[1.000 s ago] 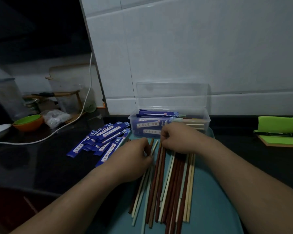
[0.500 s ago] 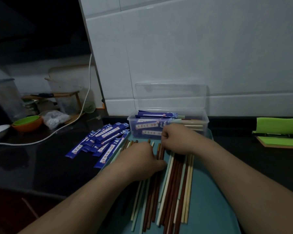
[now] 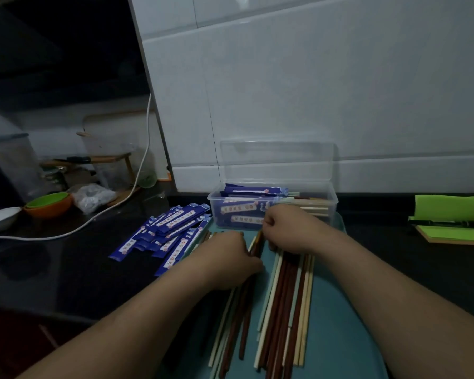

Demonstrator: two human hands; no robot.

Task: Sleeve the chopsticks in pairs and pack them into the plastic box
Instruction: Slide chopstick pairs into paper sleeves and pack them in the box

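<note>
The chopsticks (image 3: 285, 296) lie lengthwise, from the tabletop's near edge toward the plastic box (image 3: 271, 212) at the back. Our right hand (image 3: 288, 231) curls round their far tips, our left hand (image 3: 227, 258) covers the left bunch — grip hidden; the sleeves (image 3: 170, 228) lie leftward.

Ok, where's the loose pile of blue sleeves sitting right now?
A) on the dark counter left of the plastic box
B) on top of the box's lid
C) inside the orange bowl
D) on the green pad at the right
A: the blue sleeves lie fanned out on the dark counter, just left of the plastic box.
</note>
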